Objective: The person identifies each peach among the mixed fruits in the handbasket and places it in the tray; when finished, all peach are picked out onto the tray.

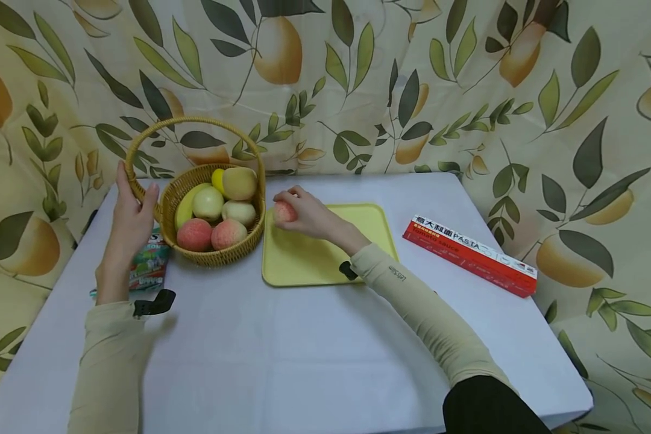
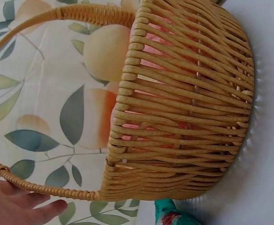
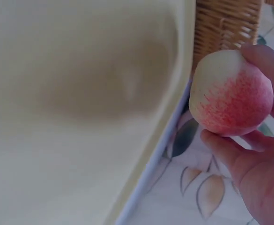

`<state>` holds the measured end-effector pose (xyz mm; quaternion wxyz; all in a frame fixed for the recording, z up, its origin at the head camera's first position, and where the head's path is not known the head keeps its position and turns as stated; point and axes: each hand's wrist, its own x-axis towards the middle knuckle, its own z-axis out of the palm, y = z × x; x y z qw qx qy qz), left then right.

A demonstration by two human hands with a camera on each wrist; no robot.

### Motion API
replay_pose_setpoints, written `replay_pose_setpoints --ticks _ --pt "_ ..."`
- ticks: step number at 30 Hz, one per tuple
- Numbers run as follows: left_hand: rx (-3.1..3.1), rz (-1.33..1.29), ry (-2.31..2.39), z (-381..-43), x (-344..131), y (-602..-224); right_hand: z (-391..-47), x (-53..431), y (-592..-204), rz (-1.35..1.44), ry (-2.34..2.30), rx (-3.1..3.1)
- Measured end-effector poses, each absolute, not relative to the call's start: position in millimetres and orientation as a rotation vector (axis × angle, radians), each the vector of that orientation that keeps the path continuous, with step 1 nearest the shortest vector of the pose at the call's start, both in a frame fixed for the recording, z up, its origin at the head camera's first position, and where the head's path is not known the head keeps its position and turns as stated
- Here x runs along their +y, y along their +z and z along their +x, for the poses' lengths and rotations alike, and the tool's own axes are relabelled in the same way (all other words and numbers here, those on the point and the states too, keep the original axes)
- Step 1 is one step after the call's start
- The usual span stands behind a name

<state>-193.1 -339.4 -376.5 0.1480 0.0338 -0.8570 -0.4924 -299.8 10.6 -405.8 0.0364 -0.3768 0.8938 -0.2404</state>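
Note:
A pink-and-cream peach (image 3: 233, 93) is held between the thumb and fingers of my right hand (image 1: 311, 216), over the left part of a yellow tray (image 1: 325, 265). At the left stands a wicker basket (image 1: 217, 258) with an arched handle. Inside it lie two pink peaches (image 1: 194, 235), a banana (image 1: 184, 210), pale green round fruits (image 1: 208, 204), a brownish round fruit (image 1: 240, 184) and a yellow fruit (image 1: 217, 179). My left hand (image 1: 127, 220) is at the handle's left side, its fingers fairly straight and spread, with the handle between thumb and fingers.
A green-and-red packet (image 1: 150, 265) lies beneath my left wrist, beside the basket. To the right of the tray is a long red pasta box (image 1: 469, 256), set at a slant. All stand on a white-covered table (image 1: 239, 361) against a patterned cloth backdrop (image 1: 358, 90).

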Motion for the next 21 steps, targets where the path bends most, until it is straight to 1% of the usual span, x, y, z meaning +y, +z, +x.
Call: replay_pose_setpoints --ticks 5,10,15,21 --pt "-2.451 0.081 -1.387 -191 -338 -380 -309 12 -420 -1.103 -0.785 2.731" --pt "-2.477 0.119 -1.402 -183 -336 -387 -312 11 -434 -1.069 -0.791 2.673" --pt "-2.484 0.113 -1.386 -188 -335 -378 -316 8 -429 -1.097 -0.793 2.703" --pt "-2.475 0.111 -1.379 -189 -336 -380 -316 4 -432 -1.079 -0.796 2.705"
